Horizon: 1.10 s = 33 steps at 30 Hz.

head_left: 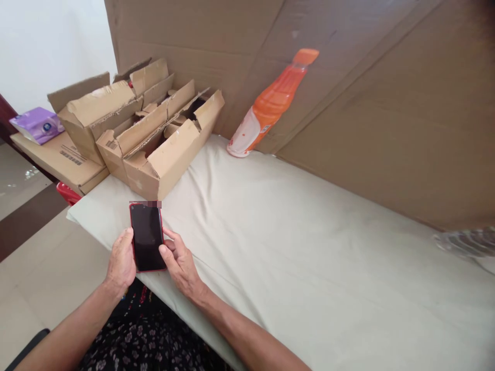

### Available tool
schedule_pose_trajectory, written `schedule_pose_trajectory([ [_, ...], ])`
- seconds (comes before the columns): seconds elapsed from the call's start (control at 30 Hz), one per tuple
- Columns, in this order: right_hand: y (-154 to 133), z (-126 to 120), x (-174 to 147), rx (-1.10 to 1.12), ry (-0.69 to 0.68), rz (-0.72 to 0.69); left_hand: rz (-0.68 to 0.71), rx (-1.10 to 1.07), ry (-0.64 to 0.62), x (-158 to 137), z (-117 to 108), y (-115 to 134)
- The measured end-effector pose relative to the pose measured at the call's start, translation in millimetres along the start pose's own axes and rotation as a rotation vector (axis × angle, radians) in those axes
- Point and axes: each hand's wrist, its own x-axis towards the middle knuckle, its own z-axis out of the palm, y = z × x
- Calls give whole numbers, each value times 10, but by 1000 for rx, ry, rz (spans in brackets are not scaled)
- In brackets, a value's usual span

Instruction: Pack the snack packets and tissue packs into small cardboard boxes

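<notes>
A smartphone (147, 239) with a dark screen and a red case is held upright between my two hands, over the near left edge of the table. My left hand (122, 259) grips its left side, thumb along the edge. On the opposite side my right hand (181, 263) holds it, with the thumb at the lower right edge and the fingers partly behind. Just beyond the phone stand open cardboard boxes (178, 154) with dark things inside that I cannot make out.
An orange-capped drink bottle (273, 105) stands by the cardboard wall (386, 129). A purple tissue pack (37, 125) lies on a flat carton (69, 159) at the left. A pale cloth (309, 247) covers the table. Clear plastic ware (467, 242) sits at the far right.
</notes>
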Motion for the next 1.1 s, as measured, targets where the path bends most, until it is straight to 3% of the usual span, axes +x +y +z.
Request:
schedule_pose_trajectory([
  [0.2, -26, -27, 4, 15, -33, 0, -35, -16, -23, -11, -6, 43],
  [0.43, -29, -67, -22, -72, 64, 57, -66, -56, -17, 1, -8, 26],
  [1.1, 46, -58, -42, 96, 30, 167, -114, -107, 31, -33, -48, 78],
])
